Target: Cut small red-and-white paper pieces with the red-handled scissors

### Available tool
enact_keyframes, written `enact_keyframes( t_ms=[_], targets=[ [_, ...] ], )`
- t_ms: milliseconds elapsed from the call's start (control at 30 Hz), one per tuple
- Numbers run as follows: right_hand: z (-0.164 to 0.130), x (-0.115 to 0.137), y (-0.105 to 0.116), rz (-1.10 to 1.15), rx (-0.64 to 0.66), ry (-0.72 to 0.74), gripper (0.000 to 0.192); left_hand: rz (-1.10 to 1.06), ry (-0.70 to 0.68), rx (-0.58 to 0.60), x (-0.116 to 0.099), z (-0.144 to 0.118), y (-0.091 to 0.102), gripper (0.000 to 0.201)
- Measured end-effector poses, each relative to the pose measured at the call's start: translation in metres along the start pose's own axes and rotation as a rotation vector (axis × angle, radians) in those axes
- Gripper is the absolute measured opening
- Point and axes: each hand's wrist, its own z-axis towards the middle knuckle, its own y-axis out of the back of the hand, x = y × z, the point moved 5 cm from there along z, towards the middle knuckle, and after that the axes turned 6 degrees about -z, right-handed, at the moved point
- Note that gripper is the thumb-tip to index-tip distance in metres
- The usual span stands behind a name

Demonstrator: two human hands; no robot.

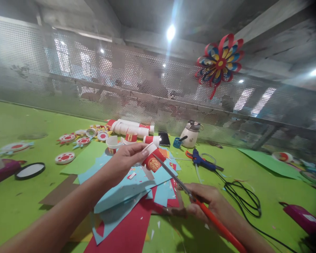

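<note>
— What was the left hand (126, 156) doing?

— Its fingers were pinched shut on a small paper cup (153, 159), held on its side above the tabletop (21, 196), roughly over the middle of it. The cup was red with a white band near the rim, and on its side sat a round orange-gold emblem with a red character on it.

— And the right hand (205, 203)?

— Closed around the orange handles of a pair of scissors (189, 193). The metal blades were slightly parted, and their tips reached up to the cup, touching or just at its lower edge; I couldn't tell which.

— What lay under the cup?

— A loose heap of light-blue paper sheets (126, 193) with red paper (126, 232) beneath, running toward the near edge, and small scraps scattered over them.

— Anything else about?

— Toward the far edge lay a row of stacked paper cups (130, 128) on their sides, a dark phone (164, 139) beside them, and a white pot (191, 135). A blue-and-orange glue gun (200, 160) lay right of the middle, its black cord (242, 200) looping toward the right edge. Round red-and-white paper discs (65, 157) sat on the left part, and a paper flower (219, 63) hung on the mesh screen behind the far edge.
</note>
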Motion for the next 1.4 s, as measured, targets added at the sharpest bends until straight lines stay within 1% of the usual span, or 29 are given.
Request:
enact_keyframes(
  t_ms=[100,167,233,367,467,567,733,867,1033,1200,1267,1400],
  targets=[
    [0.002,0.004,0.000,-0.008,0.018,-0.031,0.057,-0.027,-0.012,0.036,0.001,0.000,0.001,0.029],
    [0.002,0.004,0.001,-0.004,0.023,-0.043,0.060,-0.026,-0.011,0.045,0.002,0.000,0.002,0.030],
    [0.001,0.003,0.000,0.008,0.033,-0.037,0.056,-0.030,0.003,0.038,0.001,0.000,0.004,0.030],
    [-0.001,-0.005,-0.001,0.045,0.082,0.014,0.040,-0.051,0.018,0.003,-0.002,0.001,0.012,0.029],
    [-0.003,-0.011,-0.002,0.105,0.152,0.028,0.041,-0.055,0.030,0.003,-0.005,0.002,0.018,0.027],
    [-0.005,-0.016,-0.002,0.174,0.227,-0.001,0.045,-0.030,0.086,0.058,-0.004,0.001,0.018,0.025],
    [-0.010,-0.015,-0.001,0.259,0.314,-0.038,0.050,0.063,0.128,0.173,-0.004,-0.001,0.013,0.024],
    [-0.011,-0.015,0.000,0.212,0.322,0.002,0.054,0.225,0.099,0.248,-0.005,-0.001,0.013,0.022],
    [-0.012,-0.017,-0.003,0.154,0.384,0.032,0.059,0.244,0.144,0.349,-0.002,-0.003,0.009,0.020],
    [-0.013,-0.015,-0.002,0.097,0.411,0.022,0.061,0.263,0.195,0.380,-0.003,-0.005,0.006,0.020],
    [-0.014,-0.014,-0.001,0.102,0.420,0.009,0.060,0.260,0.191,0.369,-0.004,-0.005,0.005,0.020],
    [-0.015,-0.011,0.002,0.104,0.419,-0.049,0.067,0.269,0.151,0.339,-0.006,-0.004,0.006,0.019]
  ],
)
